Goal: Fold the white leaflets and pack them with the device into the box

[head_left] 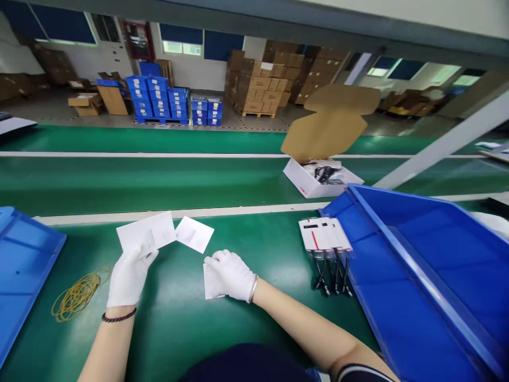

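My left hand (129, 276), in a white glove, pinches the lower edge of a white printed booklet (147, 233) held above the green table. My right hand (230, 273), also gloved, is closed over a small white leaflet (209, 284); much of the leaflet is hidden under the fingers. Between the hands and a bit farther off lies another white printed card (194, 234), close to the booklet's right edge. To the left of my left hand sits a loose bundle of yellow rubber bands (77, 294).
A blue bin (421, 254) stands at the right, beside several white packs with black cables (324, 233). Another blue bin (27, 270) is at the left edge. An open white box (314, 183) rests on the green conveyor (139, 180). A slanted post (441, 143) rises at right.
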The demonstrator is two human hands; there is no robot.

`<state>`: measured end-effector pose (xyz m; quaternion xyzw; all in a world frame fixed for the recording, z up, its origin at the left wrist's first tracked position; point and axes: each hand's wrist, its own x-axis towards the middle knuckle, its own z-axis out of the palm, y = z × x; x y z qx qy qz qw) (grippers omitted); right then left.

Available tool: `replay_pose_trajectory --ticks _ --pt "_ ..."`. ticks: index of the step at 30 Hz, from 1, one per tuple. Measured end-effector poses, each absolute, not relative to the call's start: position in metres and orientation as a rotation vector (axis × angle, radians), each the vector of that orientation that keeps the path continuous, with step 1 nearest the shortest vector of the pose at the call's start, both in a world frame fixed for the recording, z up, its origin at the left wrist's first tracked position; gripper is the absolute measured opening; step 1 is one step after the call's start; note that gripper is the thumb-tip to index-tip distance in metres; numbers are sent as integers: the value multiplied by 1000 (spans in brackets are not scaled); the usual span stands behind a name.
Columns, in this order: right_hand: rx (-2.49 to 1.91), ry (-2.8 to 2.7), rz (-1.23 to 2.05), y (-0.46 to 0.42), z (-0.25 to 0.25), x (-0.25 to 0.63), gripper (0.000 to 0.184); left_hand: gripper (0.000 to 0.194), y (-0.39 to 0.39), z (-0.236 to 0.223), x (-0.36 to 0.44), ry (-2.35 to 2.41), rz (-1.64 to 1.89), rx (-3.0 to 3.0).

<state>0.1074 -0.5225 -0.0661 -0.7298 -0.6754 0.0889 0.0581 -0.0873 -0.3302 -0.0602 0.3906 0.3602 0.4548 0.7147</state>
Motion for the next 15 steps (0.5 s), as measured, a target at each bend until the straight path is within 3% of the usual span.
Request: replay_pose_trajectory --ticks 11,13,15 --pt "-1999 -1892 278 -544 -80 105 87 25 -336 -56 -86 753 1006 769" --pt "-2000 -1830 333 -548 -86 104 77 25 -338 -57 -85 741 1008 786" --pt "-2004 -1622 502 -550 -90 103 52 29 -341 -58 -82 723 981 804"
